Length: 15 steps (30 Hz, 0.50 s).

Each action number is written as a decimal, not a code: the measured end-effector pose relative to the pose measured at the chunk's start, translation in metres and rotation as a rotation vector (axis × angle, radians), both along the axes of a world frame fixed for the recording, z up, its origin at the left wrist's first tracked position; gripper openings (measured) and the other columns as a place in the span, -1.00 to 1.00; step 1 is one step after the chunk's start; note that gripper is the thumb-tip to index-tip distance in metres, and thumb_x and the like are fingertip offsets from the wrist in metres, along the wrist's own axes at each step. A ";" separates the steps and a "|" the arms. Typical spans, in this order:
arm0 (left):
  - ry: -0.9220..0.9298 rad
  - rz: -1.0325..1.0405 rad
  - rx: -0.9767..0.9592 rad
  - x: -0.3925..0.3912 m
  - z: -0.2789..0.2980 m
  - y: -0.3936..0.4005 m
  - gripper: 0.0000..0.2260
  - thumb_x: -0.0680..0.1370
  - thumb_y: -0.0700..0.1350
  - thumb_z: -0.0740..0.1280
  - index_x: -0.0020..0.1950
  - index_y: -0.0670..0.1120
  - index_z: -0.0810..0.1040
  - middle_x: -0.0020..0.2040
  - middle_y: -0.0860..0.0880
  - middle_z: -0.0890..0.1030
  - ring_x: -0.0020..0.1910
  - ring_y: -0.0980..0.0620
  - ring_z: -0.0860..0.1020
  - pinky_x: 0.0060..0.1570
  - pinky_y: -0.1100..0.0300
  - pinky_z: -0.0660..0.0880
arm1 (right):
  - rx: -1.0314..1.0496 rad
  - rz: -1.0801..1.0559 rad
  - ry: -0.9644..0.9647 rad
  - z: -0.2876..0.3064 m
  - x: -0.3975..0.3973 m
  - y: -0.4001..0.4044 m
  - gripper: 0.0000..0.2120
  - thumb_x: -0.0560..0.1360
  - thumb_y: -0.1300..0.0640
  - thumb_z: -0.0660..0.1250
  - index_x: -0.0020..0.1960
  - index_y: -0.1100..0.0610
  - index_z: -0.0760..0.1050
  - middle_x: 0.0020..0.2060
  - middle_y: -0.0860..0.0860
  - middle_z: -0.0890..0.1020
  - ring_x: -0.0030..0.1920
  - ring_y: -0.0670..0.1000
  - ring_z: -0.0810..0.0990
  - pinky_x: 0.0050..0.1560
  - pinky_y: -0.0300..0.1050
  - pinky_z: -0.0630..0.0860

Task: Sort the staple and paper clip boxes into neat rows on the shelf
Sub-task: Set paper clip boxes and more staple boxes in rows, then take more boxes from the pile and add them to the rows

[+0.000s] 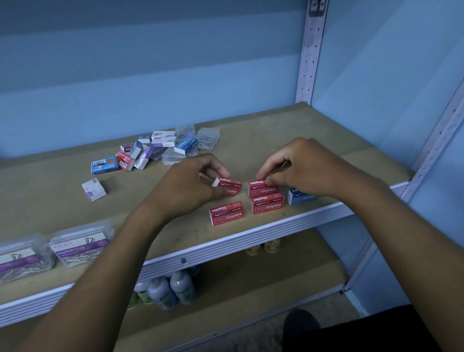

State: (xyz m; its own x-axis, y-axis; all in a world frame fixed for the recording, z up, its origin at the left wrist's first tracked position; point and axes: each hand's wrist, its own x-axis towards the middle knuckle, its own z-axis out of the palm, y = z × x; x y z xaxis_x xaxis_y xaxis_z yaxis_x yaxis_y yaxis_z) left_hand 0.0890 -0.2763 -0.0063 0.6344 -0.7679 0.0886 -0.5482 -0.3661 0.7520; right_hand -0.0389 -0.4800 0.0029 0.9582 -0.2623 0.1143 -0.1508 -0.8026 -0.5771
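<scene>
Head view: I see left hand [195,183] pinching tilted red cardboard staples box [227,182], lifted above tan shelf board [150,210]. Right hand [302,167] pinches rear red staples box [262,187] in right column. Front red boxes [227,213] aligned near edge; unsorted pile of small boxes [154,150] behind.

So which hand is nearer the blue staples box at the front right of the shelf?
Right. The right hand is directly above and partly covers the blue staples box while pinching a red box. The left hand is farther left, beyond the red boxes, holding another red box.
</scene>
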 end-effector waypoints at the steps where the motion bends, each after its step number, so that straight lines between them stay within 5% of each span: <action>1: -0.022 0.001 0.020 0.001 0.000 0.001 -0.81 0.39 -0.05 0.55 -0.05 0.03 0.63 -0.13 0.07 0.66 -0.15 0.09 0.61 -0.16 0.32 0.47 | -0.003 0.002 0.004 -0.001 0.001 0.001 -0.84 0.47 0.16 0.52 -0.06 -0.10 0.74 -0.23 -0.25 0.69 -0.15 -0.30 0.64 -0.13 -0.45 0.49; 15: -0.072 -0.047 0.122 0.009 -0.001 0.017 -0.79 0.39 -0.10 0.55 -0.04 0.07 0.62 -0.14 0.16 0.70 -0.07 0.26 0.61 -0.05 0.30 0.44 | 0.001 -0.003 0.020 -0.003 0.003 0.004 -0.86 0.49 0.12 0.50 -0.06 -0.13 0.74 -0.18 -0.24 0.70 -0.13 -0.28 0.64 -0.17 -0.47 0.46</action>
